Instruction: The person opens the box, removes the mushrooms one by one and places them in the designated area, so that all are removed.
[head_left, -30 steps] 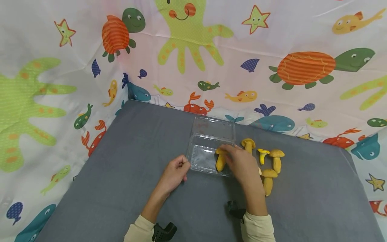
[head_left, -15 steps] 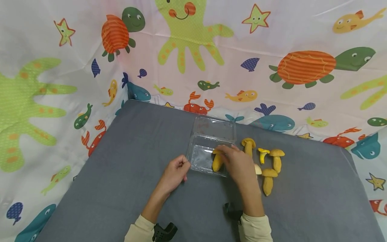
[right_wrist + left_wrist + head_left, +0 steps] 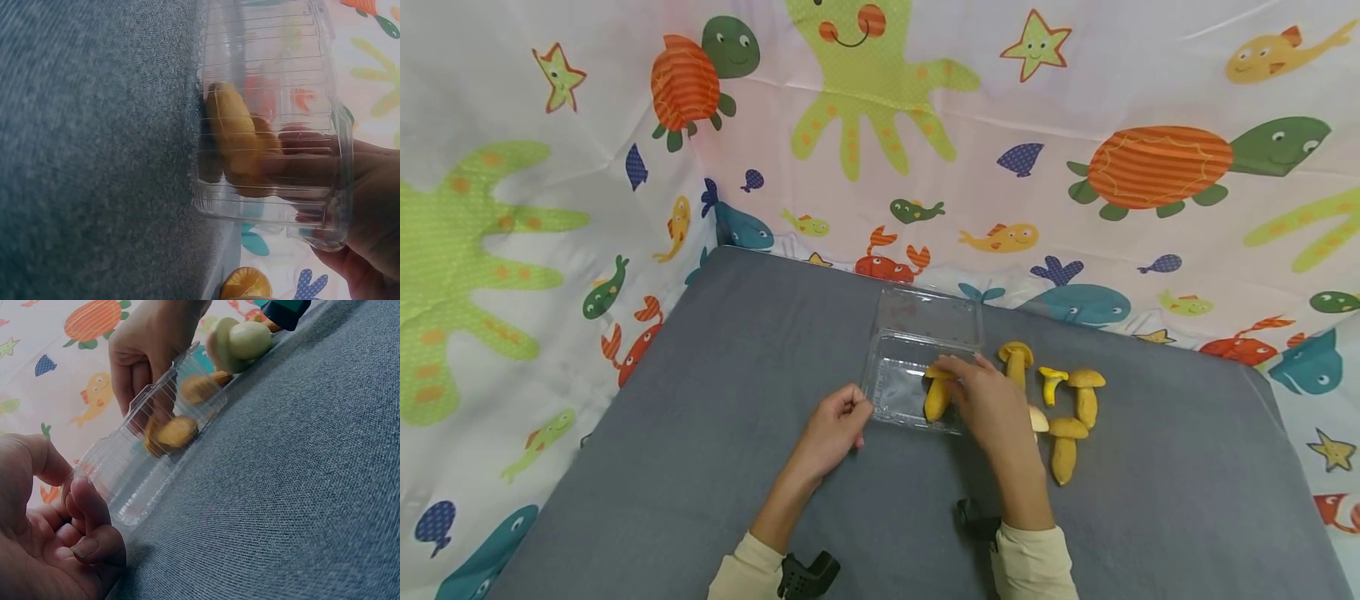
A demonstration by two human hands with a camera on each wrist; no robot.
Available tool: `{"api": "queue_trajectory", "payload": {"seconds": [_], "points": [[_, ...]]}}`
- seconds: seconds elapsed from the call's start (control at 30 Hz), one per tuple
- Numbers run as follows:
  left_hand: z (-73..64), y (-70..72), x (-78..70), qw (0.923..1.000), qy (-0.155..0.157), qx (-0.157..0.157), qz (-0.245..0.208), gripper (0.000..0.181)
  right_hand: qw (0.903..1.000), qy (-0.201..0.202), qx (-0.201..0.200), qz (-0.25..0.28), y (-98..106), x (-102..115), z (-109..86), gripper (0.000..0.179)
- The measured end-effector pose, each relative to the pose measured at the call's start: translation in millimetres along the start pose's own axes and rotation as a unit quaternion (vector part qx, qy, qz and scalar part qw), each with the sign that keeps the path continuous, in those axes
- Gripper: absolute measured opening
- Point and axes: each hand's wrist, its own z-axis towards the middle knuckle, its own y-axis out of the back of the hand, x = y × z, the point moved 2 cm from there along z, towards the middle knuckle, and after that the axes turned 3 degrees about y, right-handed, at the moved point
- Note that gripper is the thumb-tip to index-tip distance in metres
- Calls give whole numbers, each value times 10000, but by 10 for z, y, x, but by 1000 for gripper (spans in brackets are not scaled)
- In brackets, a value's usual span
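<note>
A clear plastic clamshell box lies on the grey cloth with its lid folded back. My left hand pinches the box's near left corner between thumb and finger; the left wrist view shows its other fingers curled. Inside the box's right half is a yellow-brown toy mushroom. My right hand reaches over the right wall and holds this mushroom by its cap end with the fingertips. Through the ribbed wall in the right wrist view, the mushroom's stem appears low in the box, and the fingers partly hide its cap.
Right of the box lie more toy mushrooms: a tall brown one, a small yellow one, two brown ones, and a pale one partly behind my right hand. A sea-animal curtain hangs along the back.
My right hand has moved slightly left with the mushroom, further into the box, and uncovered more of the pale mushroom. The left hand stays at the box corner.
</note>
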Motion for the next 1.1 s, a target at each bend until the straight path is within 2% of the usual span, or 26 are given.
{"api": "queue_trajectory", "payload": {"seconds": [0.27,0.53,0.8,1.1], "points": [[-17,11,22,9998,73,23,207,19,9996,201,-103,-194,-45,-5,-38,31],[-18,5,2,9999,98,-12,115,19,9981,548,-267,-79,-47,0,-37,30],[-3,1,-13,10000,1,0,-13,20,9983,551,-107,-133,-55,15,-44,30],[8,2,-3,10000,66,-46,15,20,9992,403,66,-55,-67,18,-13,30]]}}
